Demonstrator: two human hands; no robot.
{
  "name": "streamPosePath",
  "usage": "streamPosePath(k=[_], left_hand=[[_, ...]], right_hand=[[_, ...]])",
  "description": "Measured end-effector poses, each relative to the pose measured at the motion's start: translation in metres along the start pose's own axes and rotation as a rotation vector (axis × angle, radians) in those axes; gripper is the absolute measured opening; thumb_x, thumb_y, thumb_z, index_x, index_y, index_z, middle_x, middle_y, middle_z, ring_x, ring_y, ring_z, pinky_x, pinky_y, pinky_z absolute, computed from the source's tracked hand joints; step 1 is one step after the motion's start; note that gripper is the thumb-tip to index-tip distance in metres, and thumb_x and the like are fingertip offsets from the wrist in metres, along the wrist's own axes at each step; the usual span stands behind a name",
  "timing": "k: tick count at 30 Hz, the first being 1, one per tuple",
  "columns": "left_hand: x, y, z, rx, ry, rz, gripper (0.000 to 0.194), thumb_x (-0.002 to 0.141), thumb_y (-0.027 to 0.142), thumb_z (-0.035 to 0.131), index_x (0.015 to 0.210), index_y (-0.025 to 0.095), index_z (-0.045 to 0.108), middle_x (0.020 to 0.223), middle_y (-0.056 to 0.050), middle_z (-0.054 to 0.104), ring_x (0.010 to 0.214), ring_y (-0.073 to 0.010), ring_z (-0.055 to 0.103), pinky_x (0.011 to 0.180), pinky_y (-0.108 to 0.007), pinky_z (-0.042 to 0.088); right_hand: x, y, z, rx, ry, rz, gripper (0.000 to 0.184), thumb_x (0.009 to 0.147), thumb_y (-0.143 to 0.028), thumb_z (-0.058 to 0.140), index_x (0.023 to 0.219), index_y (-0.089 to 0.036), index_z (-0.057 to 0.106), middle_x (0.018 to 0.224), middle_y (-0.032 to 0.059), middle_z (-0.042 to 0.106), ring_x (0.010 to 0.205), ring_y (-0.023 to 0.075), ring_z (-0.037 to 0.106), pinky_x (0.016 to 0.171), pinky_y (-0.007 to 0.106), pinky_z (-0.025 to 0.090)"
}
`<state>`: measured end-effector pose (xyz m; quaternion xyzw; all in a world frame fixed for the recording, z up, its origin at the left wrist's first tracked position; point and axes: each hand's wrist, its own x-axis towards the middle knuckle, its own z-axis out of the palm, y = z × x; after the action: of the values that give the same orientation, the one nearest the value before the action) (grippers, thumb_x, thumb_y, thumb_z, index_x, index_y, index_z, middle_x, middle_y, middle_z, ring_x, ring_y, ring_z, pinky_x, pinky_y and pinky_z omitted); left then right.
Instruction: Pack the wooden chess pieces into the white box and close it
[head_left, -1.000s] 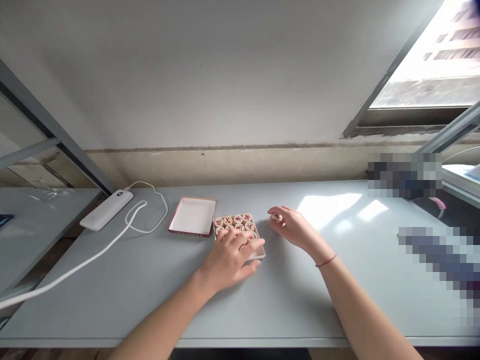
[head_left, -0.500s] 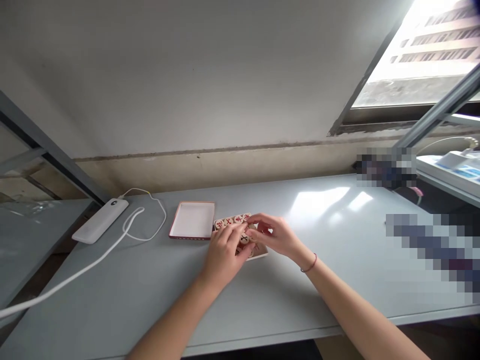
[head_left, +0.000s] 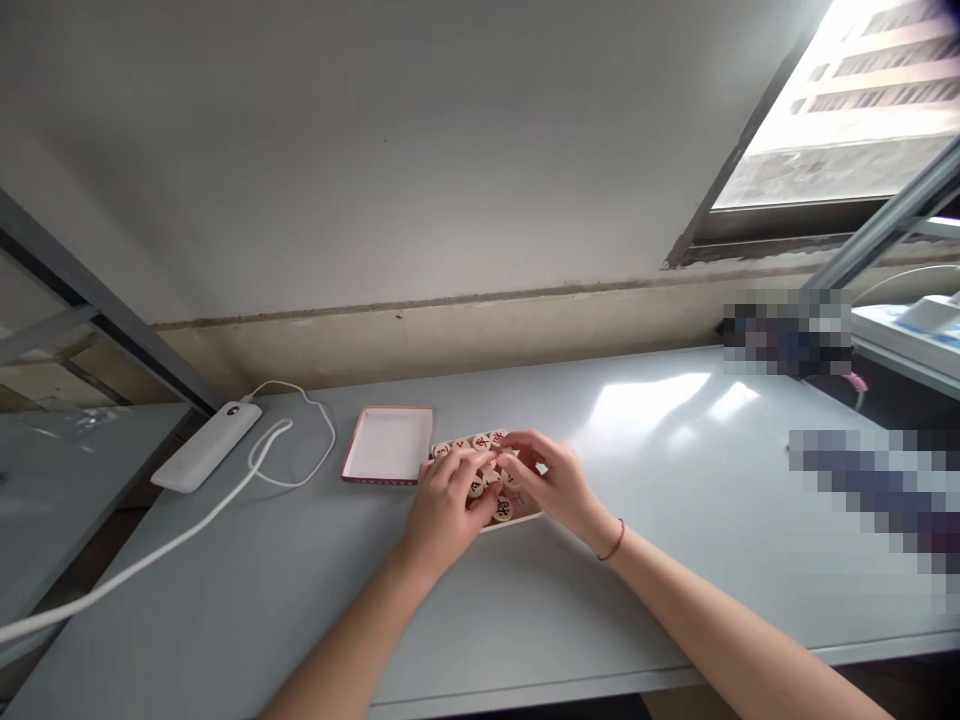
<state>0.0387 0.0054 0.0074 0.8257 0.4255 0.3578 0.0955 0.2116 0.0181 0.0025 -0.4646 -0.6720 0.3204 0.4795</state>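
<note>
A shallow cardboard box (head_left: 519, 523) of round wooden xiangqi pieces with red characters (head_left: 502, 510) sits on the grey table, mostly covered by my hands. My left hand (head_left: 448, 505) lies over its left part, fingers spread on the pieces. My right hand (head_left: 546, 482) is over the box's right side, with its fingertips bunched among the pieces. Whether those fingers pinch a piece is hidden. To the left of the box lies its white-lined lid (head_left: 388, 445), upturned, with a red edge.
A white power bank (head_left: 206, 447) lies at the table's back left, and its white cable (head_left: 150, 550) loops forward over the table edge. The grey table (head_left: 660, 600) meets a wall at the back. Pixelated patches cover objects at the right.
My right hand has moved left from beside the box to over the pieces, and the small piece seen in its fingers earlier is hidden. My left hand has barely shifted.
</note>
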Motion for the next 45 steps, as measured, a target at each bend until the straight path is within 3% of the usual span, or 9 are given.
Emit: streamPosePath(k=[4, 10, 17, 23, 31, 38, 45], left_hand=[[0.001, -0.007, -0.001, 0.034, -0.061, 0.019, 0.025, 0.084, 0.021, 0.058, 0.108, 0.025, 0.062, 0.099, -0.004, 0.064, 0.097, -0.0198, 0.060, 0.086, -0.035, 0.045], [0.004, -0.004, -0.001, 0.054, -0.057, 0.029, 0.015, 0.083, 0.021, 0.057, 0.096, 0.023, 0.064, 0.093, -0.002, 0.067, 0.093, -0.0172, 0.060, 0.086, -0.032, 0.043], [0.005, 0.015, 0.001, 0.033, -0.138, 0.104, 0.010, 0.080, 0.022, 0.058, 0.088, 0.022, 0.063, 0.090, 0.001, 0.070, 0.090, -0.0160, 0.059, 0.090, -0.031, 0.040], [0.010, 0.027, 0.002, 0.048, -0.197, 0.082, 0.009, 0.075, 0.021, 0.060, 0.084, 0.022, 0.061, 0.090, 0.002, 0.071, 0.093, -0.0166, 0.059, 0.089, -0.031, 0.037], [0.016, 0.030, 0.009, 0.097, -0.238, 0.115, 0.005, 0.073, 0.022, 0.062, 0.074, 0.022, 0.058, 0.085, 0.004, 0.071, 0.089, -0.0173, 0.058, 0.086, -0.033, 0.035], [0.013, 0.029, 0.012, 0.134, -0.288, 0.127, 0.007, 0.081, 0.027, 0.058, 0.079, 0.022, 0.062, 0.087, 0.002, 0.071, 0.091, -0.0178, 0.057, 0.086, -0.034, 0.035], [0.011, 0.028, 0.014, 0.140, -0.265, 0.169, 0.010, 0.084, 0.027, 0.056, 0.080, 0.022, 0.063, 0.089, 0.002, 0.072, 0.090, -0.0178, 0.058, 0.085, -0.035, 0.034]], right_hand=[[-0.001, 0.013, 0.004, 0.174, 0.110, 0.106, 0.025, 0.087, -0.045, 0.055, 0.089, -0.020, 0.060, 0.074, 0.0012, 0.062, 0.061, 0.0123, 0.051, 0.056, 0.024, 0.043], [0.003, 0.026, -0.003, 0.373, 0.078, 0.277, 0.032, 0.086, -0.052, 0.055, 0.084, -0.020, 0.055, 0.070, -0.0019, 0.055, 0.058, 0.0111, 0.046, 0.055, 0.024, 0.041], [0.001, 0.021, -0.007, 0.400, 0.087, 0.314, 0.033, 0.085, -0.054, 0.055, 0.085, -0.020, 0.055, 0.066, -0.0027, 0.052, 0.055, 0.0110, 0.046, 0.052, 0.024, 0.040], [0.001, 0.021, -0.008, 0.388, 0.069, 0.320, 0.035, 0.086, -0.054, 0.054, 0.082, -0.020, 0.055, 0.064, -0.0028, 0.050, 0.056, 0.0114, 0.046, 0.053, 0.025, 0.040], [0.000, 0.024, -0.007, 0.441, 0.043, 0.329, 0.033, 0.086, -0.053, 0.055, 0.083, -0.020, 0.055, 0.064, -0.0036, 0.049, 0.057, 0.0113, 0.045, 0.053, 0.024, 0.040], [0.002, 0.019, -0.008, 0.400, 0.034, 0.336, 0.035, 0.086, -0.055, 0.054, 0.082, -0.020, 0.054, 0.064, -0.0032, 0.048, 0.057, 0.0113, 0.044, 0.052, 0.023, 0.040], [0.002, 0.020, -0.006, 0.380, 0.049, 0.321, 0.035, 0.085, -0.055, 0.054, 0.081, -0.021, 0.054, 0.061, -0.0042, 0.046, 0.055, 0.0109, 0.043, 0.050, 0.023, 0.038]])
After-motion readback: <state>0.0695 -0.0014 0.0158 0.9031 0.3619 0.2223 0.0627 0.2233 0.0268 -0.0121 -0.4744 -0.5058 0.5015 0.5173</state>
